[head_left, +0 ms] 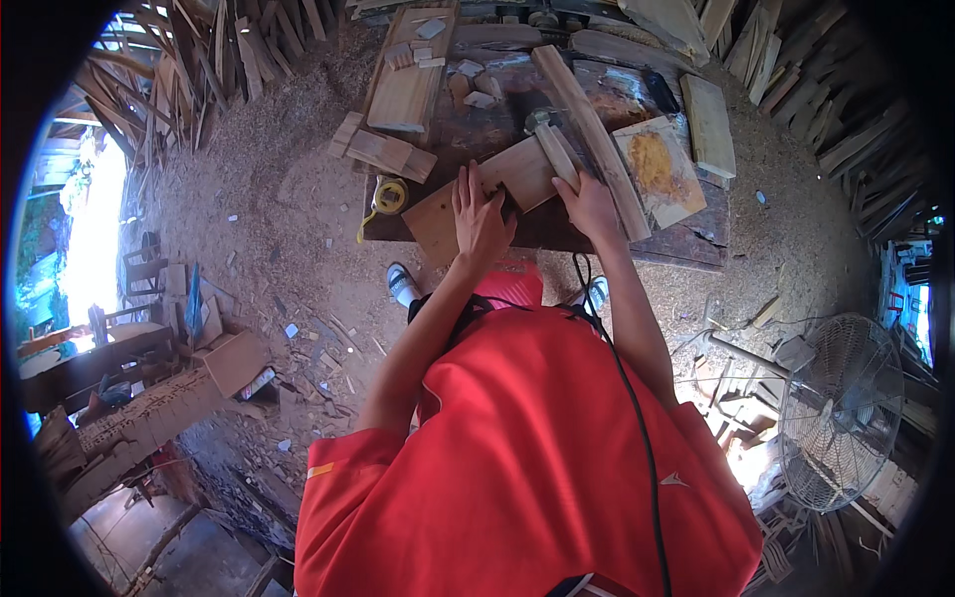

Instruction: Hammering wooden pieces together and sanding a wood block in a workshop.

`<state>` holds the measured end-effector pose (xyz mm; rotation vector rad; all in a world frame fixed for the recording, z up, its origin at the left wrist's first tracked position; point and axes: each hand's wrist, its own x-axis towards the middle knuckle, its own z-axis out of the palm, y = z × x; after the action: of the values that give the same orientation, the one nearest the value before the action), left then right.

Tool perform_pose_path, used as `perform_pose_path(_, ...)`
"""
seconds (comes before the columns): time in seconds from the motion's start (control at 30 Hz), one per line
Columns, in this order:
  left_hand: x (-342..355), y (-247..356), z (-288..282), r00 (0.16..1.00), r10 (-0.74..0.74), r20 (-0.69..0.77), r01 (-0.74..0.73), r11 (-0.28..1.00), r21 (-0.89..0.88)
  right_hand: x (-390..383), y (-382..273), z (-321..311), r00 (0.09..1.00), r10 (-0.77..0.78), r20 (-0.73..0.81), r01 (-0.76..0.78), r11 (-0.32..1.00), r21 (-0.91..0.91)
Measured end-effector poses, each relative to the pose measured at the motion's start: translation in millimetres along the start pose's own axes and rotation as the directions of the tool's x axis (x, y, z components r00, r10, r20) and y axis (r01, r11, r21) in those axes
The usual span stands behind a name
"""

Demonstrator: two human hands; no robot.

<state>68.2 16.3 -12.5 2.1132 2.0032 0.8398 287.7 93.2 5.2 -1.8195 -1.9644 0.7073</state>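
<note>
My left hand (477, 214) lies with fingers stretched out on a light wooden board (431, 222) at the near edge of the workbench (696, 241); a dark notch or gap shows by its fingertips. My right hand (583, 204) grips the wooden handle of what looks like a hammer (553, 144), its metal head resting toward the back, over the board's right part. A long wooden strip (587, 129) runs diagonally just right of that hand. A yellow tape measure (389, 195) sits at the bench's left edge, left of my left hand.
Planks (408, 95), small blocks (477, 90), a stained panel (659, 169) and a dark object (660, 92) cover the bench. Leaning timber piles (288, 25) line the back and right. A wire-cage fan (836, 408) stands right; a cluttered wooden structure (129, 418) is left.
</note>
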Motion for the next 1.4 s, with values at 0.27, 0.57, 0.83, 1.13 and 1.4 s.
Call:
perform_pose_path(0.27,6,0,-3,0.999,-0.027,0.036,0.026,0.999,0.025,5,-12,-5,1.000,-0.010,-0.011,0.009,0.998,-0.061)
perform_pose_path(0.57,9,11,12,0.999,-0.049,0.017,0.050,0.998,-0.025,-1,-2,-11,0.996,0.082,0.031,-0.082,0.997,-0.013)
perform_pose_path(0.83,16,14,18,0.993,-0.095,0.066,0.088,0.991,0.100,-2,-2,-11,0.999,0.040,-0.028,-0.042,0.996,-0.076)
perform_pose_path(1.13,11,10,18,0.990,-0.053,0.133,0.017,0.965,0.261,-9,-2,-14,1.000,-0.009,-0.010,0.008,0.997,-0.078)
perform_pose_path(1.4,-1,-1,-7,0.972,0.103,0.211,-0.124,0.988,0.090,-19,11,-17,0.999,-0.052,0.008,0.051,0.998,0.022)
